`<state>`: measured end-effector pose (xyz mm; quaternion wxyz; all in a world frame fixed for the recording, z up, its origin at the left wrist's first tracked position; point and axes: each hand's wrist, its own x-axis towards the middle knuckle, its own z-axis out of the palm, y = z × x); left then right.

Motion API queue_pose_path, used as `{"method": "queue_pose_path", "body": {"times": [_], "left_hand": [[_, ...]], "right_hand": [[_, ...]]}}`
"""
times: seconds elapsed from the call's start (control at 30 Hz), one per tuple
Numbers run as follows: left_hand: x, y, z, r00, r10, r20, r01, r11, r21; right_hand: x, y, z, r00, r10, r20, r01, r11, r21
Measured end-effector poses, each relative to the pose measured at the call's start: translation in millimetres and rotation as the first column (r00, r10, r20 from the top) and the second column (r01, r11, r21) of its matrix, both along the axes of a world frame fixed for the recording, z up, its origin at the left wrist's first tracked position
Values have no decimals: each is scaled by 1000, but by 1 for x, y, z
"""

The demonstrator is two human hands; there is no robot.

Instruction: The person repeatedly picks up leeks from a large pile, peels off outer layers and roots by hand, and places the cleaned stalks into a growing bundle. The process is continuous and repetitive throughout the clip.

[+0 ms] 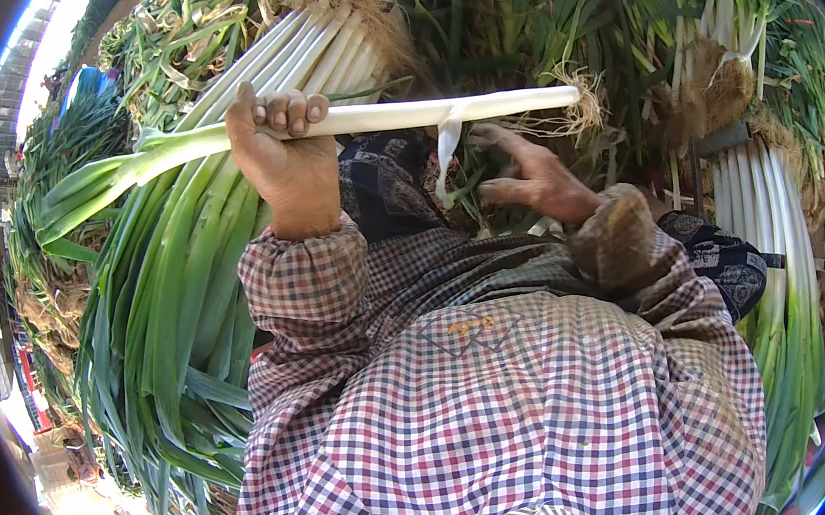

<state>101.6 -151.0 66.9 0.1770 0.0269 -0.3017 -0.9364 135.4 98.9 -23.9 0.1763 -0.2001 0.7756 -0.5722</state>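
My left hand (284, 150) is closed around a long leek (397, 115), held level across my lap where its white stem meets the green leaves. The leek's roots (581, 100) point right. A loose strip of outer skin (450, 152) hangs from the middle of the stem. My right hand (539, 172), slightly blurred, is below the root end, fingers apart and pointing left, with nothing seen in it. Behind my left hand lies a big bundle of leeks (187, 266), white stems and roots at the top, green leaves hanging down to the left.
Another row of leeks (761, 198) with white stems lies at the right, beside a dark metal bar (723, 140). Piles of green leeks (529, 4) fill the far side. Peeled leaves and scraps (185, 32) lie at the upper left. A checked smock covers my lap.
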Motion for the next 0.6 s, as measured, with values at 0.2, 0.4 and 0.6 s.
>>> {"method": "queue_pose_path", "body": {"times": [0.2, 0.4, 0.6], "left_hand": [[-5, -3, 6, 998, 66, 23, -65, 996, -58], [-14, -19, -7, 999, 50, -8, -51, 992, -116], [-19, 13, -14, 988, -24, 152, 25, 1000, -4]], "right_hand": [[-3, 36, -12, 948, -143, 284, 153, 988, -15], [14, 332, -220, 471, -880, 55, 744, 430, 511], [24, 179, -60, 984, 70, 161, -167, 80, 983]]}}
